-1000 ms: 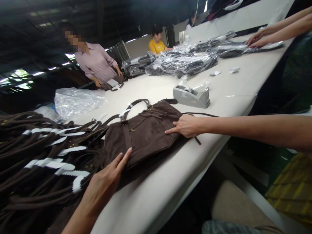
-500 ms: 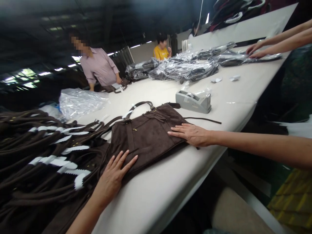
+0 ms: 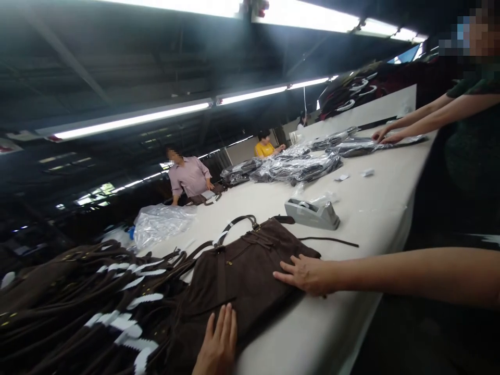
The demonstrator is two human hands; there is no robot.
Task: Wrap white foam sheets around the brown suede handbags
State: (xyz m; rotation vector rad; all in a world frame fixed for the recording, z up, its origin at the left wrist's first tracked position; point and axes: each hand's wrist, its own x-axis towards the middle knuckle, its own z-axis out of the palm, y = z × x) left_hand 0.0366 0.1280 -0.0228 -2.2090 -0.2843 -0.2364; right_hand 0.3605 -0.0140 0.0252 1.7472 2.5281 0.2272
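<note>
A dark brown handbag point(image 3: 250, 276) lies flat on the white table, its handles pointing away from me. One handle point(image 3: 239, 223) has pale wrapping around part of it. My left hand point(image 3: 219, 336) rests on the bag's lower left part with fingers straight and fairly close together. On the bag's right side lies my right hand point(image 3: 307, 273), palm down and fingers spread. Neither hand grips anything. A thin dark strap point(image 3: 332, 239) trails from the bag to the right.
A grey tape dispenser point(image 3: 313, 213) stands behind the bag. Many brown bags point(image 3: 78, 297) are piled at left. Clear plastic point(image 3: 162, 226) and plastic-wrapped bags point(image 3: 297, 165) lie farther back on the table point(image 3: 375, 208). Co-workers stand around it; one's hands point(image 3: 385, 136) touch a wrapped bag.
The camera view has tilted up, showing ceiling lights and more of the co-worker at right. My left hand has shifted slightly rightward along the bag, its fingers closer together; my right hand stays on it.
</note>
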